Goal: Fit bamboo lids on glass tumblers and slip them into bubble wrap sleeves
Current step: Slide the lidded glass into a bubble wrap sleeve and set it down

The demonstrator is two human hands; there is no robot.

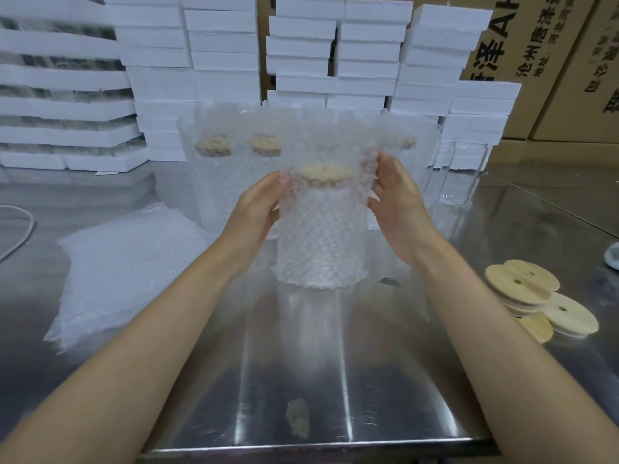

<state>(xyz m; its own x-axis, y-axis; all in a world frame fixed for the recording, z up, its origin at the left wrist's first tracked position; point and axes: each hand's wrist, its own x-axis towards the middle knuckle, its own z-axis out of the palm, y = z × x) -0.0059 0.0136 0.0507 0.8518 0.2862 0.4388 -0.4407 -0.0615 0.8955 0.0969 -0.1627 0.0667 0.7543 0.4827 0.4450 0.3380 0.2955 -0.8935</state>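
Observation:
A glass tumbler with a bamboo lid [324, 173] stands upright on the steel table inside a bubble wrap sleeve [321, 242]. My left hand [259, 204] grips the sleeve's left upper edge and my right hand [395, 199] grips its right upper edge, with the sleeve's top rising above the lid. Behind it stand several wrapped, lidded tumblers [214, 175]. Bare glass tumblers [459, 175] stand at the back right. Loose bamboo lids [536, 296] lie stacked at the right. A pile of flat bubble wrap sleeves [124, 272] lies at the left.
Stacks of white foam trays [301, 55] line the back of the steel table [335, 380]. Cardboard boxes [552, 61] stand at the back right. A white cable [16, 236] runs along the left edge. A small scrap [297, 416] lies near the front edge.

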